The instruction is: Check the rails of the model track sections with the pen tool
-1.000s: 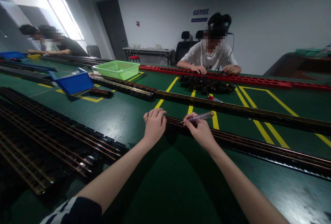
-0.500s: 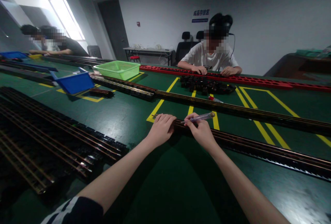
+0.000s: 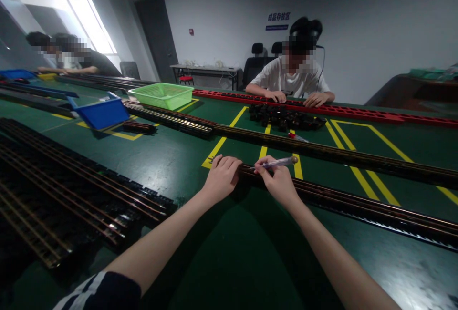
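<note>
Held like a pen in my right hand (image 3: 278, 179) is a small screwdriver (image 3: 281, 162) with a clear handle and a brownish end cap. Its tip points left and down onto a long black rail (image 3: 343, 198) with copper-coloured strips. My left hand (image 3: 223, 176) is wrapped over the rail near its left end, fingers curled on the far side. Thin prongs at that end stick out past the fingers. Whether the tip touches a strip is too small to tell.
Left lie several similar black rails (image 3: 82, 186). Beyond my hands runs another long rail (image 3: 322, 150), with a pile of black parts (image 3: 286, 118) behind it. A blue bin (image 3: 98, 112) and a green basket (image 3: 162, 98) stand back left. Opposite, a person works at a red rack (image 3: 375, 113).
Both hands keep almost the same place and grip. The left hand and the rail's end seem shifted very slightly; the screwdriver stays on the rail.
</note>
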### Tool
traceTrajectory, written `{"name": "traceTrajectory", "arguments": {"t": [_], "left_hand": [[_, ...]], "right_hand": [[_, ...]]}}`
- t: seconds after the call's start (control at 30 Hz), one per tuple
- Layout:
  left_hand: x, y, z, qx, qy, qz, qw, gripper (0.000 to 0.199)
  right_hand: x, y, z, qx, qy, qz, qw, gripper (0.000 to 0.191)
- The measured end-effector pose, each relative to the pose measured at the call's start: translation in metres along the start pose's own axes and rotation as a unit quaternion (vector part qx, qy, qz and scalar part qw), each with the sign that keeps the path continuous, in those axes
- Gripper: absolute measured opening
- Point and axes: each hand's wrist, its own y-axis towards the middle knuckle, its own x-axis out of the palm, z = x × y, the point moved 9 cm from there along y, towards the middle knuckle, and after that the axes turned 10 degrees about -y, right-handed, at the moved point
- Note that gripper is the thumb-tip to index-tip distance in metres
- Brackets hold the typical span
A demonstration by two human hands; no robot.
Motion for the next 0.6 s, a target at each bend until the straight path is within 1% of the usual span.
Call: {"name": "traceTrajectory", "arguments": {"t": [0.3, 0.6], "left_hand": [[0.001, -0.0015, -0.0026, -0.012, 0.02, 0.003, 1.0, 0.038], [-0.0014, -0.0015, -0.0024, -0.015, 0.018, 0.011, 1.0, 0.043]], "right_hand": [[0.0016, -0.0003, -0.0014, -0.008, 0.009, 0.006, 1.0, 0.01], [0.0013, -0.0004, -0.0007, -0.019, -0.012, 0.007, 1.0, 0.011]]}}
